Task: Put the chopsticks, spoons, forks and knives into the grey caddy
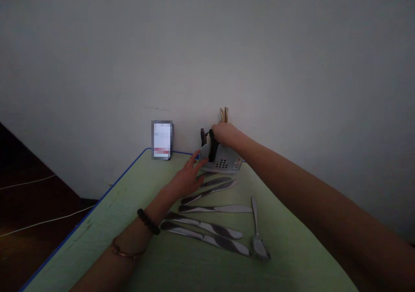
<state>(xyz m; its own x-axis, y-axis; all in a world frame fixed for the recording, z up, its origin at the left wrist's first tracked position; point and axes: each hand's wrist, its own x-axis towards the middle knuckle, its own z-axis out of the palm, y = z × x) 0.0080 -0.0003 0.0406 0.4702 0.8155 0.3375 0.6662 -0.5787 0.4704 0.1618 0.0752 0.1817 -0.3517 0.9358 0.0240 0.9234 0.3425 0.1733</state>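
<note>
My left hand (185, 179) is open, its fingers spread and reaching to the left side of a grey utensil holder (227, 166) with round holes. The fingertips look to be against the holder. At the top of the holder is my right hand (224, 134), its fingers closed; what they grip is hidden. Just below those fingers stands a long black object (212, 147), its kind unclear. Wooden chopsticks (224, 114) rise behind the right hand. Several metal table knives (215, 208) lie in front of the holder. To their right rests a metal peeler (256, 227).
A phone-like device (162, 140) with a lit, blurred screen leans on the wall (275, 58) at the back left. The pale green table (129, 188) has a blue edge. White cables (48, 227) run across the dark area at left.
</note>
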